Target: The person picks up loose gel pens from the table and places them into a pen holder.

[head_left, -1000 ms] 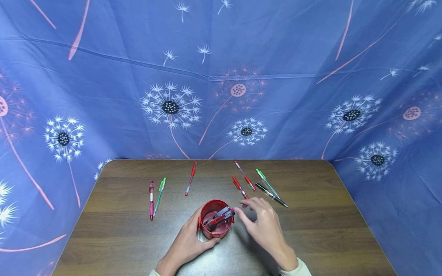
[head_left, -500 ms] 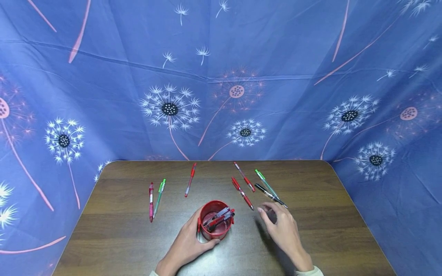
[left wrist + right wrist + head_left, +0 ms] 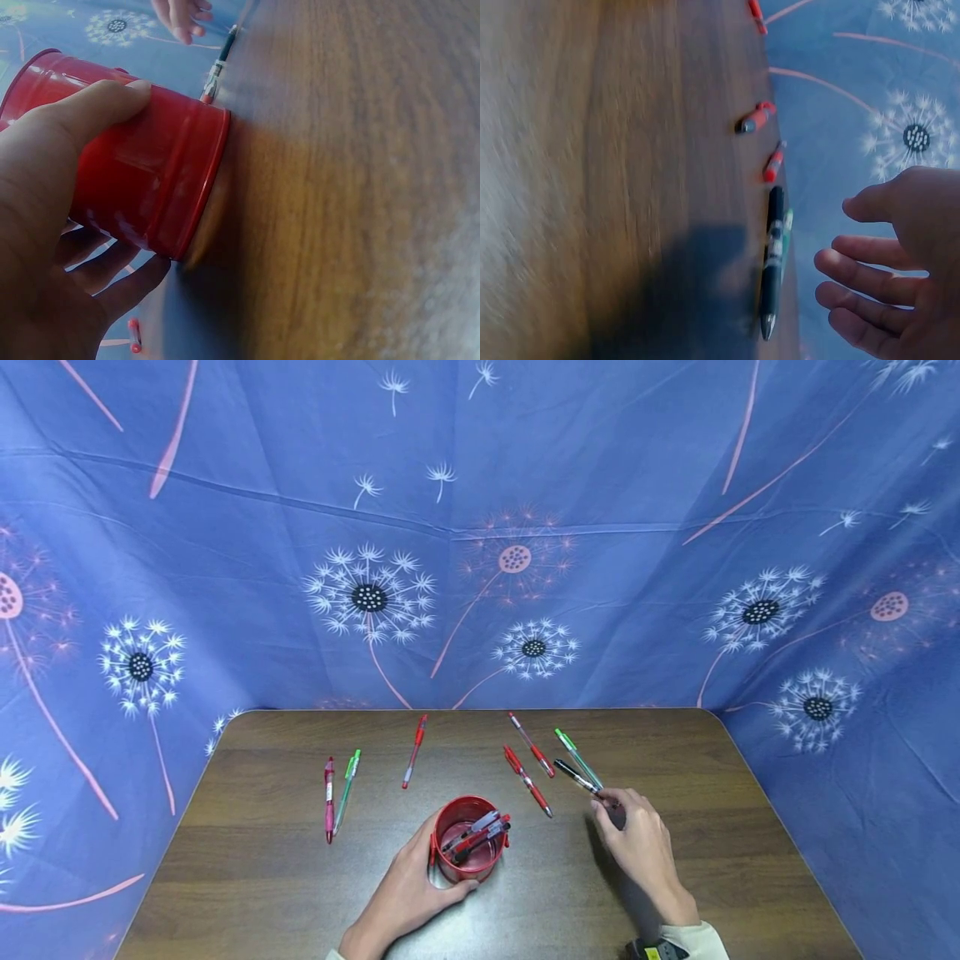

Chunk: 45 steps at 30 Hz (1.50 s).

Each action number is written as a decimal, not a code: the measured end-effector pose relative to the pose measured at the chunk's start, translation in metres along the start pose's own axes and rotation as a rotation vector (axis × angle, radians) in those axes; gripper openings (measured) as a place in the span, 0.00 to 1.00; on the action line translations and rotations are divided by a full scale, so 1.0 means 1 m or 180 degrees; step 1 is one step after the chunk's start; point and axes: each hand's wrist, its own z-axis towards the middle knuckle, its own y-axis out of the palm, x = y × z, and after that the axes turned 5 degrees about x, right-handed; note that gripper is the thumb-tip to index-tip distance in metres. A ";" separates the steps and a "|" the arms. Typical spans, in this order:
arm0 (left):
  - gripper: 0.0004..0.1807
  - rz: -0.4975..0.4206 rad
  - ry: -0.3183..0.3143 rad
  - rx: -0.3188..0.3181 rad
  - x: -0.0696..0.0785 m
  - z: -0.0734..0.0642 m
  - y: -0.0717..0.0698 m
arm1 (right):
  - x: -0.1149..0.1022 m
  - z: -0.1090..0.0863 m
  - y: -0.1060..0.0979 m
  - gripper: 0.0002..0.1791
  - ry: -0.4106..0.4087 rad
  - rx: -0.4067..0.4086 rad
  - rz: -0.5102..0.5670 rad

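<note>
My left hand point(image 3: 408, 885) grips a red metal bucket point(image 3: 467, 805) from its left side; in the left wrist view the thumb lies across the bucket's wall point(image 3: 150, 165). Several pens point(image 3: 476, 839) lean inside it toward the right rim. Over the near end of a black pen point(image 3: 576, 774) hovers my right hand point(image 3: 637, 843), hiding that end from the head view. The right wrist view shows this hand point(image 3: 885, 270) with parted, loosely bent fingers, apart from the black pen point(image 3: 772, 262). A green pen point(image 3: 577, 753) lies just beside the black one.
Two red pens point(image 3: 527, 781) lie left of the black pen. Farther left are another red pen point(image 3: 414, 752), a green pen point(image 3: 347, 793) and a pinkish-red pen point(image 3: 328, 802). The wooden table point(image 3: 247, 860) meets blue dandelion-print cloth point(image 3: 637, 527) at its back and sides.
My right hand has moved from the bucket's right rim rightward to the black pen, uncovering the nearer red pen. The left hand and bucket have stayed in place.
</note>
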 end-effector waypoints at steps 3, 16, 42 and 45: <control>0.57 -0.0016 -0.0003 -0.0014 0.000 0.000 0.000 | 0.007 0.007 0.001 0.09 0.0057 -0.0054 -0.0011; 0.57 -0.0033 -0.0004 -0.0031 0.001 0.000 -0.001 | 0.029 0.040 0.001 0.10 0.0174 -0.0432 -0.0159; 0.56 0.0011 -0.0016 0.0000 0.003 -0.001 -0.001 | 0.042 0.062 0.019 0.06 0.0205 -0.0958 -0.0305; 0.56 0.0027 -0.0027 -0.0004 0.003 -0.001 -0.001 | 0.043 0.061 0.020 0.06 0.0190 -0.0958 -0.0327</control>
